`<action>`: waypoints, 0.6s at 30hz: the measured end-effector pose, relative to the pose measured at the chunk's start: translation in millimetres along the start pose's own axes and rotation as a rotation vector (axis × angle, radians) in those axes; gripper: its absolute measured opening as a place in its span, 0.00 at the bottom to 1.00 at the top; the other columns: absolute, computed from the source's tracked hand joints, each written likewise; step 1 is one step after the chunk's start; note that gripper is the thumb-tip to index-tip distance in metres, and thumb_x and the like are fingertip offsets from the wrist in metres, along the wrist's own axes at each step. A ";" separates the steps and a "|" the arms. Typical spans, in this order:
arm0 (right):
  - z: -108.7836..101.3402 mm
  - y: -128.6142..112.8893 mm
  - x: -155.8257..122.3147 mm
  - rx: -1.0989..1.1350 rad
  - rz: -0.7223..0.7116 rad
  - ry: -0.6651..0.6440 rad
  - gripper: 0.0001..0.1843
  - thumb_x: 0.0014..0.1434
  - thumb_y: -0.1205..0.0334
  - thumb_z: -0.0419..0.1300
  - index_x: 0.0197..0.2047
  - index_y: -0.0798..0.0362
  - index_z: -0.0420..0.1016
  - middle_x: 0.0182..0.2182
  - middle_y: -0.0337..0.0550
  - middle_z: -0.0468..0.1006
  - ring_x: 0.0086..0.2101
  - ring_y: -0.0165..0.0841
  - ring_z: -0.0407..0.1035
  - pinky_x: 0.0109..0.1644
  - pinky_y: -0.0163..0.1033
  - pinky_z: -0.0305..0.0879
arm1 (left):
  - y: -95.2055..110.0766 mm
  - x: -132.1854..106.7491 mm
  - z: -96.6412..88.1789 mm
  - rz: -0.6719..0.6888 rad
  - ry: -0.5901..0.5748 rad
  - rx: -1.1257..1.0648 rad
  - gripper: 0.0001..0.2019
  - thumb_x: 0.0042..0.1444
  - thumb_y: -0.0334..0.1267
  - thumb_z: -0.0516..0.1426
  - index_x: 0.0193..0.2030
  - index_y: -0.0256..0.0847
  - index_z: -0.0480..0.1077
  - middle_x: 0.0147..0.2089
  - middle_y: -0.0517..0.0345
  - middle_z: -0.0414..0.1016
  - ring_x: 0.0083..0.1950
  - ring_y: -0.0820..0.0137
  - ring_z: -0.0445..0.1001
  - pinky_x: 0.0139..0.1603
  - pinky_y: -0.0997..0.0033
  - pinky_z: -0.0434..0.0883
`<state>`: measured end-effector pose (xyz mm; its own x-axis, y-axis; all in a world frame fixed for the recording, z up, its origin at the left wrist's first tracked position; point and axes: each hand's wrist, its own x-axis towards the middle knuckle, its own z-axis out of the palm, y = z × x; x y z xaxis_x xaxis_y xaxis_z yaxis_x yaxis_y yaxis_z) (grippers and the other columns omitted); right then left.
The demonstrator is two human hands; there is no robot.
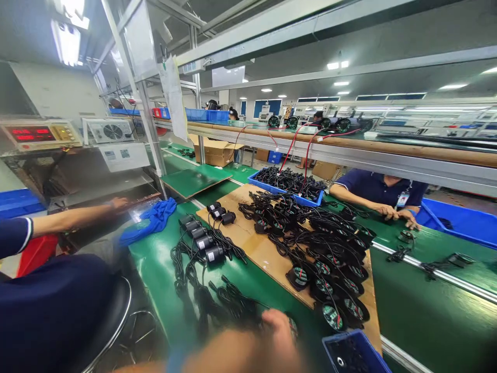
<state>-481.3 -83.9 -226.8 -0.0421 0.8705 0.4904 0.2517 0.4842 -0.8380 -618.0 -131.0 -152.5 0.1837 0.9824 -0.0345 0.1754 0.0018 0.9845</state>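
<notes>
Right hand (pixel 267 336) blurred at frame bottom, grip unreadable, over black cable bundle (pixel 229 305); fan (pixel 332 315) just beside, within reach.

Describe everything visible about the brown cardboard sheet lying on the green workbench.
The brown cardboard sheet is a flat, plain, long rectangle lying at an angle on the green workbench. Most of it is covered by a heap of small black round fans with trailing black cables; only its near-left strip is bare. Its far end meets a blue plastic bin full of black cables, and its near corner lies by another blue bin. A blurred hand is close by, apparently not touching it.
</notes>
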 end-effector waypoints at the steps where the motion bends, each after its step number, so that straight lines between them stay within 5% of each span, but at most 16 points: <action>1: -5.0 2.1 7.5 -0.008 0.065 0.048 0.25 0.69 0.49 0.43 0.48 0.53 0.76 0.45 0.46 0.76 0.48 0.31 0.71 0.52 0.38 0.70 | 2.9 3.1 0.0 -0.018 0.005 0.003 0.25 0.43 0.51 0.70 0.48 0.43 0.78 0.44 0.51 0.81 0.48 0.59 0.79 0.56 0.66 0.74; 3: -16.0 9.7 23.8 -0.082 0.002 0.142 0.24 0.70 0.51 0.42 0.51 0.55 0.74 0.46 0.46 0.74 0.48 0.30 0.70 0.52 0.37 0.67 | 10.6 9.9 -3.1 -0.075 0.052 -0.010 0.38 0.33 0.47 0.74 0.55 0.42 0.75 0.53 0.51 0.79 0.55 0.58 0.76 0.62 0.64 0.71; 8: -39.0 40.9 36.1 -0.445 -0.751 0.072 0.23 0.65 0.39 0.50 0.45 0.41 0.80 0.45 0.42 0.74 0.47 0.33 0.66 0.54 0.41 0.58 | 19.3 21.8 -22.0 -0.241 0.232 -0.055 0.47 0.28 0.41 0.76 0.61 0.39 0.70 0.62 0.45 0.73 0.65 0.53 0.69 0.70 0.58 0.65; 13: -47.3 52.3 31.0 -0.679 -0.828 0.118 0.21 0.65 0.41 0.50 0.44 0.42 0.80 0.47 0.44 0.74 0.45 0.33 0.64 0.50 0.41 0.56 | 11.7 19.9 -29.0 -0.266 0.275 -0.069 0.48 0.27 0.39 0.77 0.61 0.36 0.68 0.64 0.42 0.72 0.67 0.52 0.68 0.73 0.56 0.62; 18: -45.4 43.8 34.4 -0.729 -0.806 -0.021 0.20 0.62 0.40 0.54 0.45 0.40 0.80 0.54 0.42 0.74 0.52 0.36 0.65 0.53 0.42 0.59 | 9.9 18.0 -26.9 -0.247 0.257 -0.115 0.44 0.29 0.37 0.76 0.58 0.39 0.70 0.60 0.45 0.75 0.66 0.52 0.69 0.71 0.55 0.64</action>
<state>-427.8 -36.8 -235.8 -0.4671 0.3245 0.8225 0.6557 0.7512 0.0759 -639.0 -108.3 -138.8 -0.1016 0.9645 -0.2439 0.0714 0.2516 0.9652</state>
